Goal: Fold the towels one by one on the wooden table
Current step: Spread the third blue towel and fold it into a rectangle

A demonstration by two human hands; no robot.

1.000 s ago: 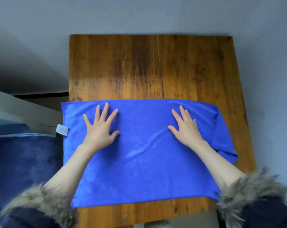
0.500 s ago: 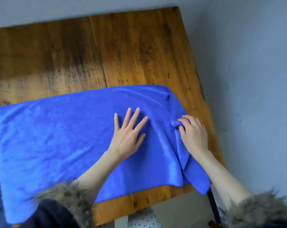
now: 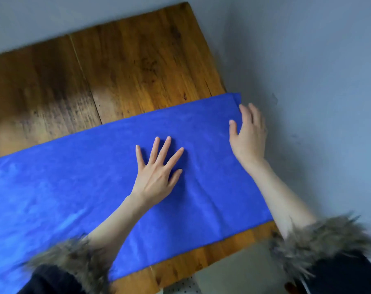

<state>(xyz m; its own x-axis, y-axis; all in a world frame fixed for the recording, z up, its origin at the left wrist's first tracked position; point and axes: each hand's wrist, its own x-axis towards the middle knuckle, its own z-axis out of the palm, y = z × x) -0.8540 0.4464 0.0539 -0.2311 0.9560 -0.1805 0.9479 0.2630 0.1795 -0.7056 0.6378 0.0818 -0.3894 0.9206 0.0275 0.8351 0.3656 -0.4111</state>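
A blue towel (image 3: 74,187) lies spread flat across the near half of the wooden table (image 3: 116,71), running off the frame at the left. My left hand (image 3: 157,172) rests palm down on the towel's right half, fingers spread. My right hand (image 3: 247,132) lies flat and open at the towel's right edge, fingertips near its far right corner, partly past the table's side. Neither hand pinches the cloth. Fur-trimmed dark sleeves cover both forearms near the bottom of the view.
The far half of the table is bare wood with a seam down the middle. Grey floor (image 3: 318,81) lies right of the table's edge. A white perforated surface (image 3: 182,287) shows below the table's front edge.
The rumpled, folded-over right end of the towel is now smoothed flat. My right hand slid outward to the right edge and opened. The view shifted further right.
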